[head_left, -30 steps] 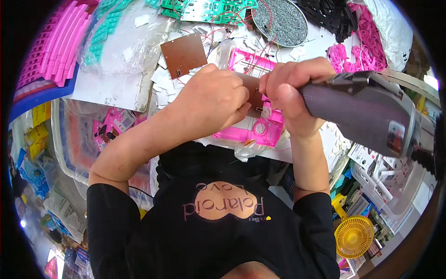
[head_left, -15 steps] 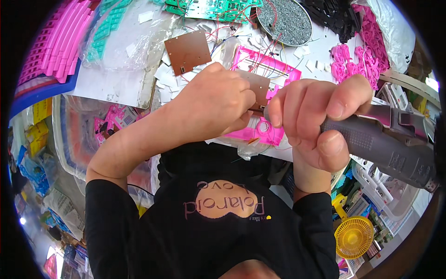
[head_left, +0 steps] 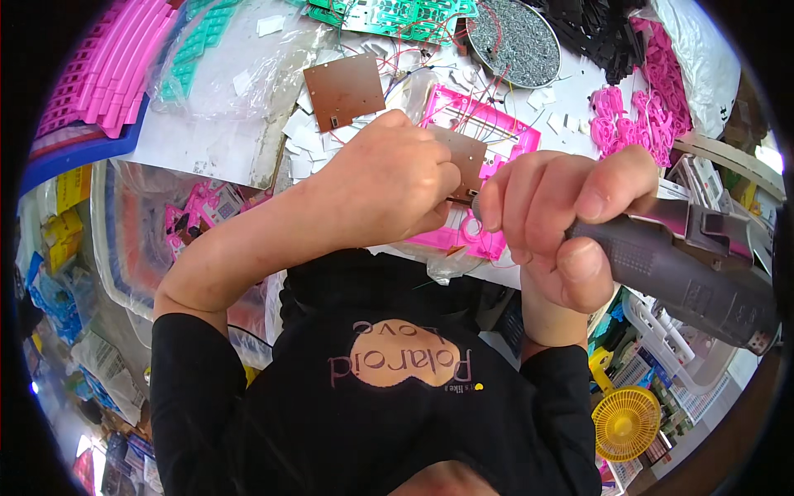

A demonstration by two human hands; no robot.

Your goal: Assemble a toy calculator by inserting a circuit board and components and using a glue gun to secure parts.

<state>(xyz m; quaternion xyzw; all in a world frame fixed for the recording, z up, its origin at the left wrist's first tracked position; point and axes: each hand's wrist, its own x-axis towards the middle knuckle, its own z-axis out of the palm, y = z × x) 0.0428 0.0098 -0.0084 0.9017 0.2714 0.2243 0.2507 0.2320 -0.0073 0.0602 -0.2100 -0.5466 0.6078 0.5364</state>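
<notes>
A dark grey electric screwdriver (head_left: 662, 260) is gripped in my right hand (head_left: 554, 215), its front end directed left at a brown circuit board (head_left: 461, 161). That board lies in a pink plastic housing (head_left: 475, 236), and thin red wires run over the housing. My left hand (head_left: 393, 178) is closed at the board's left edge; its fingertips are hidden, so what they pinch cannot be made out. The screwdriver's tip is hidden by my right fingers. Left of the housing, a second brown board (head_left: 343, 91) rests on white scraps.
A round dish of small grey screws (head_left: 513, 41) stands beyond the housing, beside green circuit boards (head_left: 397, 18). Black parts (head_left: 591, 33) and pink parts (head_left: 633, 124) are heaped at the right. Pink strips (head_left: 103, 70) fill a blue tray at far left. A yellow basket (head_left: 627, 423) sits lower right.
The screwdriver and my right hand have tilted and dropped slightly. The table things appear shifted a little in the view; my left hand keeps nearly the same pose.
</notes>
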